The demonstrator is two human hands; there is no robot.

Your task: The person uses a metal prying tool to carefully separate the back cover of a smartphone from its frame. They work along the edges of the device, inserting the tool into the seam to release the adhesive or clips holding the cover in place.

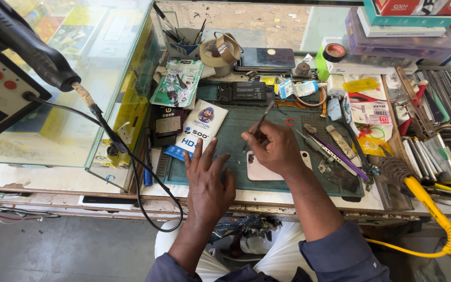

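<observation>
My left hand lies flat with fingers spread on the green work mat, touching the left end of a pale pink phone lying back-up. My right hand rests over the phone and pinches a thin dark metal tool, which slants up and away from the phone. The hand hides most of the phone's middle; a round camera hole shows at its right end.
A glass case with a hot-air handle stands at the left. Packets, tape rolls, a dark phone, tweezers and picks and a yellow-corded soldering iron crowd the bench.
</observation>
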